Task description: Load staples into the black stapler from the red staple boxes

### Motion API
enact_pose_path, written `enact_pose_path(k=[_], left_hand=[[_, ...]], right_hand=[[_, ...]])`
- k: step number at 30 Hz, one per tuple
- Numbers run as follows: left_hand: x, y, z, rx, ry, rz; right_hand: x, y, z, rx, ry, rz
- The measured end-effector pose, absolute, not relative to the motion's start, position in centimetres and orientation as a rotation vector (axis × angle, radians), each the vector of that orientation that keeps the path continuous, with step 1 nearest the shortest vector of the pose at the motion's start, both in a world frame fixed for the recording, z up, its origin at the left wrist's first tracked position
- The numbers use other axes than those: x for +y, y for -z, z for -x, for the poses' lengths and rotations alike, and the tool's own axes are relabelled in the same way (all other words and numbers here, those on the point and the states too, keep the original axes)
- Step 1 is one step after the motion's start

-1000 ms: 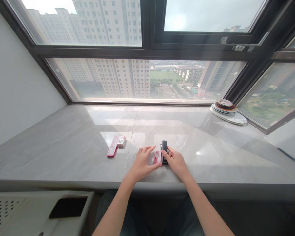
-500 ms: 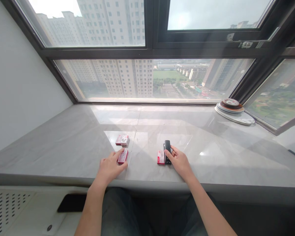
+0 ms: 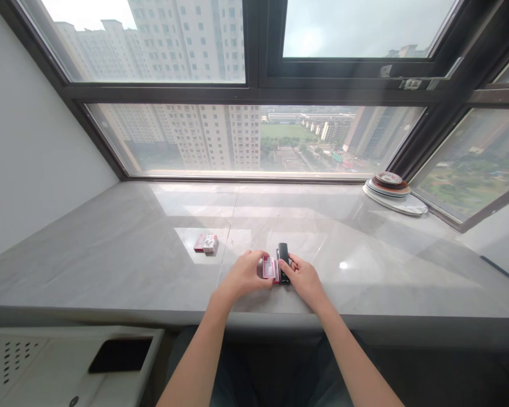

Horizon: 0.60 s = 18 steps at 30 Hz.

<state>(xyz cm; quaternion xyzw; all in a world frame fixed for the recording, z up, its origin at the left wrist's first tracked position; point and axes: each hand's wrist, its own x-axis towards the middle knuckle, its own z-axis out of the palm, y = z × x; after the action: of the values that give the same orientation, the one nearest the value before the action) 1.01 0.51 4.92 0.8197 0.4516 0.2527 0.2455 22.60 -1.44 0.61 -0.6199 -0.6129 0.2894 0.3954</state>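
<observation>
The left hand [image 3: 244,274], at the centre of the lower half of the frame, grasps a small pink-and-white cardboard box [image 3: 268,268] between thumb and fingers; just right of it the right hand [image 3: 303,280] grips a long, narrow black stapler [image 3: 284,261], its thumb across the top and its fingers along the far side; in the narrow gap between the held box and the stapler shows a sliver of a second pink-and-white box [image 3: 276,272], mostly covered by the first, and whether these two boxes touch I cannot tell; left of the hands, near the middle of the frame, a flat red-and-white box [image 3: 198,243] lies right beside a white box with dark print [image 3: 211,243], well apart from the stapler; all of this is on a glossy grey marble-look counter [image 3: 131,254], crossed by bright patches of light and a thin joint line; at the right of the frame, in the corner by the glass, sits a stack of round plates [image 3: 388,189], white below and dark brown near the top, well apart from both hands; a dark metal window frame [image 3: 254,93] spans the upper frame, with pale high-rise buildings [image 3: 190,39] beyond; a white perforated panel [image 3: 63,362] with a black rectangular patch [image 3: 121,355] fills the lower left corner
</observation>
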Motion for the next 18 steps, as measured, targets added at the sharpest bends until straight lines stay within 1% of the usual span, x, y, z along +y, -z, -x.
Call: enact_pose_path(k=[9,15,18], left_hand=[[0.4,-2.9,-1.6,1.183,-0.697,-2.311],[0.6,-3.0,-2.4,1.15,-0.662,-2.251],[1.1,-3.4,-0.7,1.129,-0.764,-2.191]], right_hand=[[-2.4,-0.9,-22.6,-1.58,-0.788,1.527],[-2.5,-1.1,-22.3,-1.573,-0.789,1.547],[-2.4,-1.1,-22.3,-1.537,-0.808,1.548]])
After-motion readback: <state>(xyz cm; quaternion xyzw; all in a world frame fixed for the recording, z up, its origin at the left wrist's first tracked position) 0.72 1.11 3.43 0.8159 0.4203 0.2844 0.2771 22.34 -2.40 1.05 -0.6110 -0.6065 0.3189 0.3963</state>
